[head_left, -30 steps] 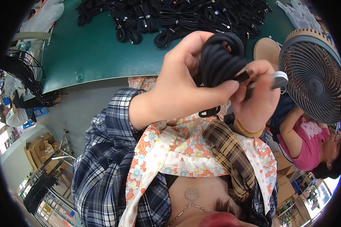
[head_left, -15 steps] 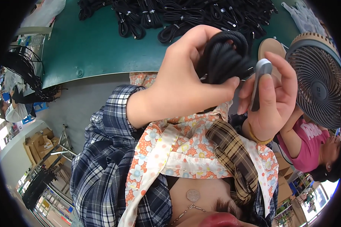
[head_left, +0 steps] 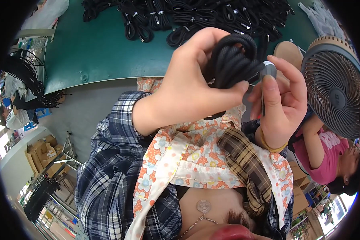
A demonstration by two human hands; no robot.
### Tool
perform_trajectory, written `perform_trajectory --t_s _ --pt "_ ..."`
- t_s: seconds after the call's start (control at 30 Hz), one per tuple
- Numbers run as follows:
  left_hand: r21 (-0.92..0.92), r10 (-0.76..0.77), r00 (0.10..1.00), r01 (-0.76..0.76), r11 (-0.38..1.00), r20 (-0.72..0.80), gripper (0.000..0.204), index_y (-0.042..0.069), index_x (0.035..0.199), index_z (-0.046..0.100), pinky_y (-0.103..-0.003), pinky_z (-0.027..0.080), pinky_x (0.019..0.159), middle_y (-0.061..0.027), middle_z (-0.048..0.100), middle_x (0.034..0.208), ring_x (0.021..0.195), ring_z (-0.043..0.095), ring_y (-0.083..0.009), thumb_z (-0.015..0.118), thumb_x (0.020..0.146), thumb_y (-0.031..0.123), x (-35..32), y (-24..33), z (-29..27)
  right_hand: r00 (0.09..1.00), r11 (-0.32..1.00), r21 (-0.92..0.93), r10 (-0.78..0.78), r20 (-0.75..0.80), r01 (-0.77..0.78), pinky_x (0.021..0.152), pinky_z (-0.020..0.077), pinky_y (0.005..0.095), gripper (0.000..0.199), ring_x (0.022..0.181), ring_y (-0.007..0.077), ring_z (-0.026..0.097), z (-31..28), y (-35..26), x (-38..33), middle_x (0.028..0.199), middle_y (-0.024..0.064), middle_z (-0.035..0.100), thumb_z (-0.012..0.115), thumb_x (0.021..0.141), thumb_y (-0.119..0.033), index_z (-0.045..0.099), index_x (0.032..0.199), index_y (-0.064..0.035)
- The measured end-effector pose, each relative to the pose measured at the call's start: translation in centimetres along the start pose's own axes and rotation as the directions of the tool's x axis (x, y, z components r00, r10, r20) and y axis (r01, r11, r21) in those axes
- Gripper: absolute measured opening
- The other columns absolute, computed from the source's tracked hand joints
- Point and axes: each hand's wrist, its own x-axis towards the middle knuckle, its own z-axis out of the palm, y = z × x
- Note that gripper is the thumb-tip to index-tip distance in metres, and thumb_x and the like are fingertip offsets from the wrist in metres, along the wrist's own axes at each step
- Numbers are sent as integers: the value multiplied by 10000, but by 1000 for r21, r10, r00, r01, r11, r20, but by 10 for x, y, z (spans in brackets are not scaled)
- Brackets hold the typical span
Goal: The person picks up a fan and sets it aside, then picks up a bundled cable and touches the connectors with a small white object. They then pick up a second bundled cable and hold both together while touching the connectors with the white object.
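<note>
A thick coil of black braided cable [head_left: 234, 62] is held up over the table's near edge by my left hand [head_left: 190, 88]. The fingers of that hand curl behind the coil and its thumb presses the near side. Right beside the coil, my right hand [head_left: 284, 106] pinches a small flat grey piece with a pale top end [head_left: 269, 70] between thumb and forefinger. The piece's upper end is close against the coil's right side; whether they touch I cannot tell. Its lower part is mostly behind my thumb.
Several bundled black cables [head_left: 192, 19] lie along the back of the green table [head_left: 100, 52]. A round fan [head_left: 334, 94] stands at the right, near a tan rounded object [head_left: 288, 52]. Loose black cables [head_left: 26, 80] hang at the left. A person in pink [head_left: 324, 154] sits at the right.
My right hand has shifted slightly left with the grey piece, bringing it closer to the coil. My left hand has turned the coil a little and stays about in place.
</note>
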Motion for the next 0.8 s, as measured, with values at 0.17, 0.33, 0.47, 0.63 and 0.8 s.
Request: perform_trajectory --t_s 0.17,0.33,0.47,0.63,0.8 --pt "38 87 996 -87 996 0 434 -17 992 428 -215 416 699 -39 537 805 762 513 -86 631 608 -31 1 -4 1 1000 1000 16 10 10 -10 355 287 133 251 399 26 410 -2 2 0 595 48 536 496 804 -56 449 1041 14" --pt "-129 2 997 -13 992 -82 378 -29 940 456 -219 420 653 -52 545 767 702 517 -96 630 606 -5 -1 6 5 997 974 217 -47 -68 61 360 299 144 252 388 46 405 -8 10 1 586 75 531 479 810 -76 429 1037 23" --pt "-242 -119 993 120 963 20 303 -34 869 489 -221 414 595 -64 548 730 641 513 -104 624 615 63 0 7 1 990 948 293 -101 -94 125 361 309 160 260 375 72 399 -7 11 1 569 103 520 447 818 -89 402 1043 35" --pt "-323 -214 974 226 919 73 255 -33 792 516 -229 401 536 -81 549 684 574 505 -123 603 633 147 2 2 -1 993 954 283 -72 -97 97 365 320 170 273 379 82 405 -4 13 2 562 110 514 444 817 -98 392 1049 36" --pt "-328 -231 970 243 913 75 259 -33 799 514 -235 405 533 -88 549 689 565 507 -131 601 639 151 2 1 -3 992 948 291 -111 -66 125 372 326 172 273 386 86 410 -5 14 1 561 109 512 449 812 -101 395 1041 38"
